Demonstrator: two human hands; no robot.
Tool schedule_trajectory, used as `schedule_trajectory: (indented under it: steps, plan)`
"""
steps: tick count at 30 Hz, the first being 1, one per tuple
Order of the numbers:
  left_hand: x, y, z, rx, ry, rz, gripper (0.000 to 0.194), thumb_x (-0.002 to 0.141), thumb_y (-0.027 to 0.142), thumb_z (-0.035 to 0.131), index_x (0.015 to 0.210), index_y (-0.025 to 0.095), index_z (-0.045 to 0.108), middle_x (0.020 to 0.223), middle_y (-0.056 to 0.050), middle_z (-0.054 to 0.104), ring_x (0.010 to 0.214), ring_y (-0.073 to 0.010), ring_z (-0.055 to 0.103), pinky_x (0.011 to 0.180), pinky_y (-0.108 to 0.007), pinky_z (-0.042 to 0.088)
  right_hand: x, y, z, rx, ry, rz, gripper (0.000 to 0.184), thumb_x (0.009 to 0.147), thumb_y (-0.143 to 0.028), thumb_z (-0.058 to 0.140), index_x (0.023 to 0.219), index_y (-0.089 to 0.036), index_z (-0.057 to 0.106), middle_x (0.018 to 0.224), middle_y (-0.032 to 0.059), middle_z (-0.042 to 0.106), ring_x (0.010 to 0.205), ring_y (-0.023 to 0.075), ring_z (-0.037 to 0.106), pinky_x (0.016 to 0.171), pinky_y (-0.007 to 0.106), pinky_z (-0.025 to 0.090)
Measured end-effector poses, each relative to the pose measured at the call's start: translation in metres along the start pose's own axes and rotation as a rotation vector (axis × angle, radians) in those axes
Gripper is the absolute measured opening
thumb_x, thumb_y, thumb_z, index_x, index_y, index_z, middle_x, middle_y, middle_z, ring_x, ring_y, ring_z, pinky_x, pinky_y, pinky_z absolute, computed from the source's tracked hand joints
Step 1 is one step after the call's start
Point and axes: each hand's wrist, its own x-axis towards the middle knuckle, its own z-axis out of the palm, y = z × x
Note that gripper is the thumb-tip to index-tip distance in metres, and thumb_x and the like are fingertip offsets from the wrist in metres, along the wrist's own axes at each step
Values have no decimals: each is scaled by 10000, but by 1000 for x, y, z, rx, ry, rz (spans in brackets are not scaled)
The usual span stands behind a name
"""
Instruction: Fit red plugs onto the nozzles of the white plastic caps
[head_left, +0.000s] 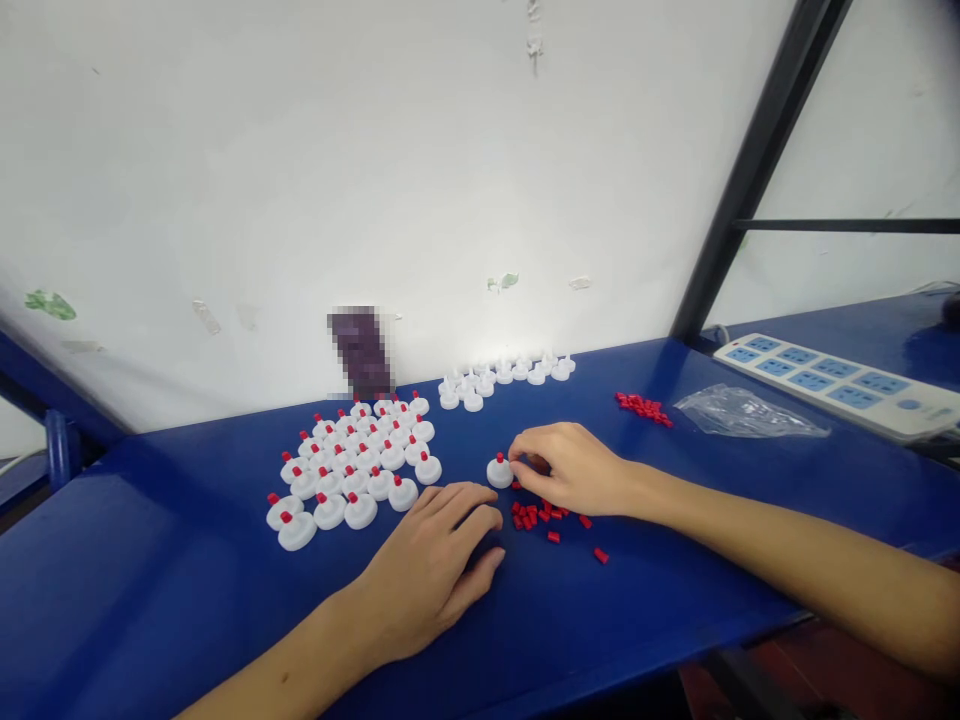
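Note:
My right hand [571, 466] rests on the blue table [675, 590], its fingers pinched on a white cap with a red tip [499, 471]. Under and beside that hand lie several loose red plugs [541, 518]. My left hand [435, 565] lies palm down on the table just in front of the cap, fingers stretched out and holding nothing. To the left stands a block of several white caps with red tips [358, 465], set in rows. Farther back lies a cluster of plain white caps [504, 378].
A second small heap of red plugs [643, 407] lies at the right rear beside a crumpled clear plastic bag [742, 412]. A white and blue power strip [836, 384] sits at far right. A black slanted frame post [750, 170] rises behind. White wall behind the table.

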Motion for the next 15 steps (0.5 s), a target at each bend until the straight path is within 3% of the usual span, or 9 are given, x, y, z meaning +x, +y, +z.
schedule_trajectory:
  steps: [3, 6, 10, 15]
  plan:
    - [1, 1, -1, -5, -13, 2, 139, 989, 200, 463, 1112, 219, 524, 1276, -78, 581, 1206, -250, 526, 1005, -415, 427, -1, -1, 1, -5, -36, -19, 174, 917, -242, 542, 872, -179, 698, 804, 17, 696, 657, 132, 579, 598, 251, 334]
    - [1, 1, -2, 6, -42, 14, 151, 986, 209, 472, 1126, 216, 528, 1303, -87, 573, 1243, -255, 516, 1034, -422, 428, -2, -2, -2, -9, -122, -128, 255, 966, -274, 494, 1101, -214, 701, 881, 32, 708, 749, 162, 629, 654, 262, 384]
    - [1, 1, -4, 72, -105, 10, 252, 987, 283, 499, 1230, 223, 525, 1416, -112, 505, 1338, -305, 450, 1073, -489, 420, -3, 1, -9, -4, -198, -214, 402, 1017, -329, 419, 1400, -269, 527, 1043, 49, 719, 867, 195, 673, 719, 287, 449]
    - [1, 0, -6, 113, -160, -42, 408, 1009, 401, 478, 1385, 246, 453, 1531, -121, 405, 1418, -336, 369, 1099, -557, 397, 0, 14, -10, -24, -104, -160, 386, 1017, -359, 414, 1334, -233, 595, 1145, 85, 710, 972, 223, 677, 823, 330, 474]
